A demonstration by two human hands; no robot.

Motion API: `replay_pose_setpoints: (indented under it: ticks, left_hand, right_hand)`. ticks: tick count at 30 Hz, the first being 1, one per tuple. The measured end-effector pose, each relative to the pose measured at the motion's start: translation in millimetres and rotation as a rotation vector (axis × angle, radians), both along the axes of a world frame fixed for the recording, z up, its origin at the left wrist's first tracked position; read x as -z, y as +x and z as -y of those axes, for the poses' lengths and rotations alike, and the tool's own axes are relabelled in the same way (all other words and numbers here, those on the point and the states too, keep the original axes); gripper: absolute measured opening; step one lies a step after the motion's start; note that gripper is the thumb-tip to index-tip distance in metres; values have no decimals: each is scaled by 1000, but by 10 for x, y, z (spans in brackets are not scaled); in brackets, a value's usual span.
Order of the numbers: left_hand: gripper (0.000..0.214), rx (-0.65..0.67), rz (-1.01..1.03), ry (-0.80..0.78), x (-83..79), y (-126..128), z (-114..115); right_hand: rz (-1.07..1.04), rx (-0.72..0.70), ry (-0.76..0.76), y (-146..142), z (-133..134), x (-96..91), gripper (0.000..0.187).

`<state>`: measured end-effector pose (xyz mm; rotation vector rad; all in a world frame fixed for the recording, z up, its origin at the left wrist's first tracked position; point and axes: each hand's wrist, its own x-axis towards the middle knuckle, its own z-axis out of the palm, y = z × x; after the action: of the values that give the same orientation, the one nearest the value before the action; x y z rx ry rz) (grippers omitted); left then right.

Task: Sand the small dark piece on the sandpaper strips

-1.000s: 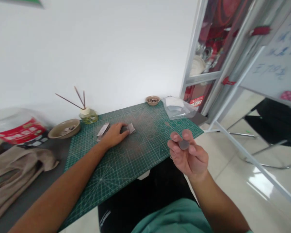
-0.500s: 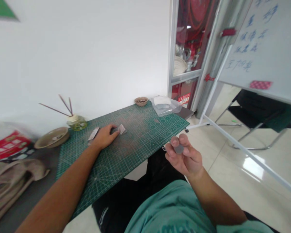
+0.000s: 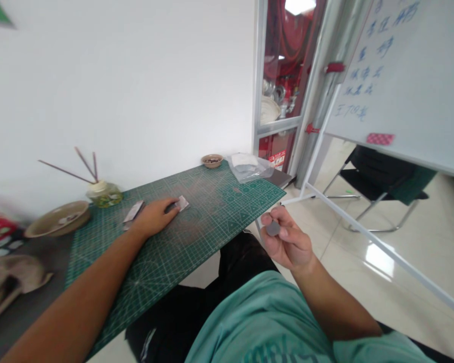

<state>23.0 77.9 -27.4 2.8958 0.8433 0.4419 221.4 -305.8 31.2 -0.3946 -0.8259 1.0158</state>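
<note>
My right hand [image 3: 287,241] is raised off the right edge of the green cutting mat [image 3: 196,222], palm toward me, pinching a small grey disc [image 3: 273,229] between thumb and fingertips. My left hand [image 3: 154,218] lies on the mat, fingers curled over a dark small object beside a piece of grey sandpaper [image 3: 181,203]. A second grey strip [image 3: 132,212] lies just left of that hand.
A reed diffuser [image 3: 100,193] and a tan bowl [image 3: 56,220] stand at the mat's back left. A small bowl [image 3: 212,161] and a plastic bag [image 3: 249,167] sit at the back right. A whiteboard on a stand [image 3: 401,80] and a black chair [image 3: 382,184] are on the right.
The view has swung to the right, so everything shifted left in the picture. My right hand still holds the disc and sits a little lower; my left hand has stayed on the mat.
</note>
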Motion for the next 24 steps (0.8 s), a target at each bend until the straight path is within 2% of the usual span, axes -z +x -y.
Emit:
replay_pose_setpoints:
  ticks: [9,24]
  left_hand:
    - [58,100,-54,38,-41,-2,10]
    - [64,52,-34,-26,-9,3,82]
  right_hand:
    - [72,51,37,81,42,-74,29]
    - [89,84,32,116,2,-102,28]
